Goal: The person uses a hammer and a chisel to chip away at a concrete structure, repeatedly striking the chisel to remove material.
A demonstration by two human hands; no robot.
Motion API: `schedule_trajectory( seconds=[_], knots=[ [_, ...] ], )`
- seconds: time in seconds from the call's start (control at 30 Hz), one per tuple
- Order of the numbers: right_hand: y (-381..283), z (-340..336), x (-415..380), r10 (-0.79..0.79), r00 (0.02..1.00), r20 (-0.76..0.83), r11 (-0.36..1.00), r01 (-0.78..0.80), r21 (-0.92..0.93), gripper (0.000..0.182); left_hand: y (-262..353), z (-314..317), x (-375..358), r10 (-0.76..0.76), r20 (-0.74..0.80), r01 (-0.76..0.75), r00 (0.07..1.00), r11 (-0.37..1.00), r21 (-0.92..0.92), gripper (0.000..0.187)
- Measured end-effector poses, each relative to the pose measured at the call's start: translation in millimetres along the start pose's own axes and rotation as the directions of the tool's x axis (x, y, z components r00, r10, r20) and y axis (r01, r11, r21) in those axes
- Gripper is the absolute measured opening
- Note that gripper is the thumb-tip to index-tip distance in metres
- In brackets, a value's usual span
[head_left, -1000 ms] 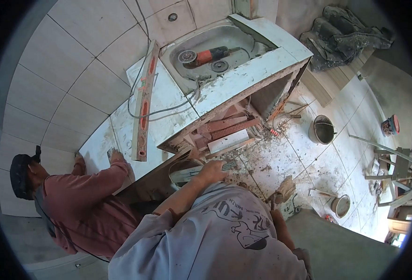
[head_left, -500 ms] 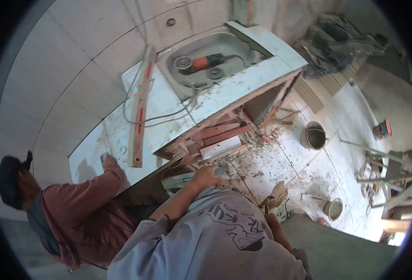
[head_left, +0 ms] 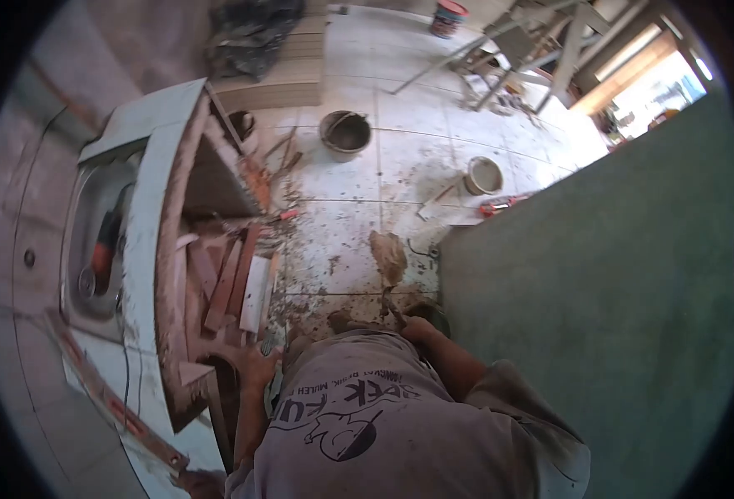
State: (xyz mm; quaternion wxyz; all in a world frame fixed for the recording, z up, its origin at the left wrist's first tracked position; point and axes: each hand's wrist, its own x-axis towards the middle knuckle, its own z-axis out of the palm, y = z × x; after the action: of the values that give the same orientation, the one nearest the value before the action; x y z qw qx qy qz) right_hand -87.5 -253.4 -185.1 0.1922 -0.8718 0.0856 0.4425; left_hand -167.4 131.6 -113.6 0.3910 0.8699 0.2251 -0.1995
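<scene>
The right hand [head_left: 417, 329] is low at the floor, just beside the green wall [head_left: 608, 299]. Its fingers look curled around a dark tool [head_left: 393, 312], maybe a trowel, but the shirt [head_left: 383, 416] hides part of it, so I cannot tell the grip for sure. The tool points to the mortar heap [head_left: 388, 256] on the tiles, near the hand but not touching it.

The left hand [head_left: 259, 366] is at the foot of the counter [head_left: 146, 208], next to the boards [head_left: 232, 287] stacked under it. Its fingers seem loosely spread on a dark edge and they hold nothing that I can see.

I think the step is to take mortar from the heap. To do it well, the blade should go in flat and low under the edge of the heap, take a small load, and stay level when it is lifted. The left hand gives good support where it is. The floor is full of rubble, so the blade may pick up grit.

For writing, only the shirt has some. The big print is upside down and looks like "SPEK" and "FU"; the small line between them is too blurred to read. The grinder [head_left: 103, 247] in the sink [head_left: 80, 208] shows no readable brand.
</scene>
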Motion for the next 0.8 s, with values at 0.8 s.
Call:
schedule_trajectory(
  seconds=[0.8],
  knots=[
    [42.4, -81.4, 79.1, 0.461, 0.871, 0.169, 0.816, -0.491, 0.305, 0.032, 72.3, -4.6, 323.1, -0.379, 0.292, 0.293, 0.878, 0.908, 0.298, 0.042]
  ],
)
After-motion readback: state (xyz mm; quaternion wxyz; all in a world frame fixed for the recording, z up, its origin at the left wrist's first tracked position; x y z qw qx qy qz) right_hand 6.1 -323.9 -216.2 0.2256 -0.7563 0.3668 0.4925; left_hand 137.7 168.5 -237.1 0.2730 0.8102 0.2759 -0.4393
